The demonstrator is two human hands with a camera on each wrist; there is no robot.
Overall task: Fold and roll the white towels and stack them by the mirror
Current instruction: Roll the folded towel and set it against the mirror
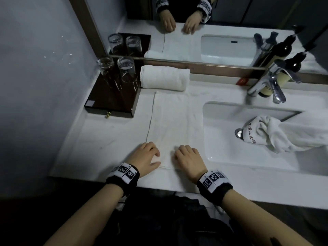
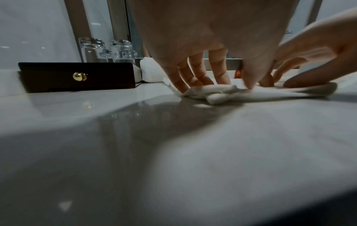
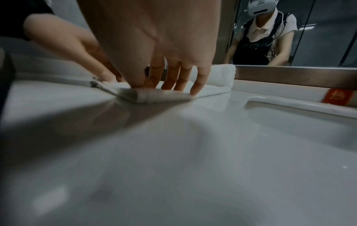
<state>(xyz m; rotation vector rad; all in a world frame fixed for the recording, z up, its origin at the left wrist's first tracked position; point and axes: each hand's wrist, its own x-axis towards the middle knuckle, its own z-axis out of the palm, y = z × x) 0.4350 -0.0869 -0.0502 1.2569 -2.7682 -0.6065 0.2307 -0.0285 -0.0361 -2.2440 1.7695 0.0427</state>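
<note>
A white towel (image 1: pixel 175 121) folded into a long strip lies flat on the counter, running away from me toward the mirror (image 1: pixel 221 15). My left hand (image 1: pixel 147 157) (image 2: pixel 212 81) and right hand (image 1: pixel 188 158) (image 3: pixel 160 87) sit side by side at its near end. Each has curled fingers on top and pinches the edge, which is turned up into a small fold (image 2: pixel 222 94) (image 3: pixel 154 97). A rolled white towel (image 1: pixel 164 78) (image 3: pixel 222 75) lies against the mirror frame, just beyond the strip's far end. A third towel (image 1: pixel 276 134), crumpled, hangs into the sink.
A dark wooden drawer box (image 1: pixel 110 102) carrying two upturned glasses (image 1: pixel 126 70) stands left of the towels. The sink basin (image 1: pixel 230 148) lies right of the strip, with a chrome tap (image 1: pixel 271 82), a dark bottle (image 1: pixel 284 50) and a small red packet (image 1: pixel 241 81) behind it.
</note>
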